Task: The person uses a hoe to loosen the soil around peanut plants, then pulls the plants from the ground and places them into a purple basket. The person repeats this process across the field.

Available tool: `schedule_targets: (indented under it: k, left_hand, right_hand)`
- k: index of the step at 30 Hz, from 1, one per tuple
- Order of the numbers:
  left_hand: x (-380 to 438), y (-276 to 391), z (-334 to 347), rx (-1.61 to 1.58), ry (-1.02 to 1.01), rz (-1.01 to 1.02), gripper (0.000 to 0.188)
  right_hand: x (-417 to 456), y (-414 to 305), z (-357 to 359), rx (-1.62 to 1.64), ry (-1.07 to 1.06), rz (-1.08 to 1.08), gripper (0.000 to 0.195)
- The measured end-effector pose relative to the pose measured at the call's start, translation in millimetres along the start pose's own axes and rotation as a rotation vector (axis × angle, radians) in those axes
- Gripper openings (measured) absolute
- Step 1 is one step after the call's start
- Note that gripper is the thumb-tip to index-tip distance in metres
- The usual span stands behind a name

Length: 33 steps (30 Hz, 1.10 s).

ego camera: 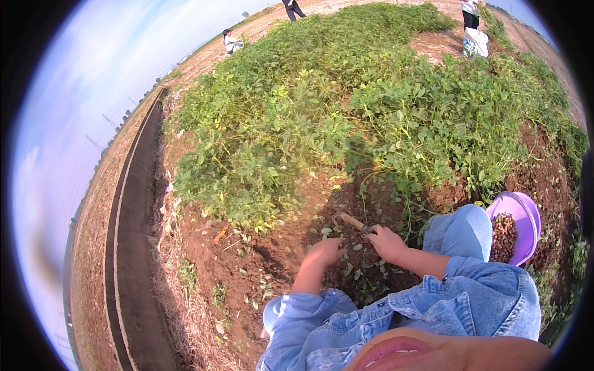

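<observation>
My right hand (pixel 387 242) is closed around a small hand tool (pixel 355 222) with a pale wooden-looking shaft, over the brown soil in front of me. Left of it, my left hand (pixel 326 252) is low over the soil with bent fingers; whether they hold anything cannot be made out. Loose leaves lie on the soil around both hands. Leafy green plants (pixel 297 106) grow just beyond. A purple bucket (pixel 526 227), partly filled with small brown pods or nuts (pixel 503 236), stands at the right beside my knee.
A concrete-edged ditch (pixel 139 232) runs along the left, with dry straw (pixel 181 297) beside it. Farther off, one person (pixel 230 41) sits at the plants' edge and two people stand, seen in part. A white sack (pixel 475 42) stands near the right one.
</observation>
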State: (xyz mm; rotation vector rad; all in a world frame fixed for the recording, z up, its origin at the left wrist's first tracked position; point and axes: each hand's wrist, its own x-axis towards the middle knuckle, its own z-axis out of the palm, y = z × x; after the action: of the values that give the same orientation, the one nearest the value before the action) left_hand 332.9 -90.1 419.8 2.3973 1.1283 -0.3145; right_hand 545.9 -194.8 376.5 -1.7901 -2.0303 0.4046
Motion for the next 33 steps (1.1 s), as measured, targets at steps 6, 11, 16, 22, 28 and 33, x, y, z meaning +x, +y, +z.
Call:
schedule_targets:
  k: [6, 11, 16, 22, 28, 33]
  left_hand:
    - [-1.6, -0.3, -2.0, -0.004, -0.012, -0.01, 0.042]
    - [-1.8, -1.0, -0.6, -0.012, 0.0, -0.011, 0.043]
    - [-3.1, 4.6, -5.5, -0.003, -0.022, -0.041, 0.045]
    - [-3.2, 7.0, -9.1, 0.01, -0.083, -0.049, 0.051]
    - [-1.8, 2.5, -3.1, 0.005, 0.0, -0.025, 0.045]
    - [0.0, -3.2, 2.2, 0.009, 0.022, -0.021, 0.044]
  right_hand:
    - [-1.5, -1.9, 1.4, 0.001, -0.005, 0.005, 0.02]
    - [-1.8, -1.8, 0.8, 0.003, -0.018, -0.002, 0.02]
    - [-2.4, -0.4, 1.7, 0.008, 0.001, -0.014, 0.019]
    - [-1.9, 1.2, 4.5, -0.012, 0.027, -0.046, 0.018]
    - [-1.6, 0.6, 4.6, -0.004, 0.02, -0.033, 0.018]
    - [-0.7, 0.5, 7.3, 0.006, 0.043, -0.049, 0.016]
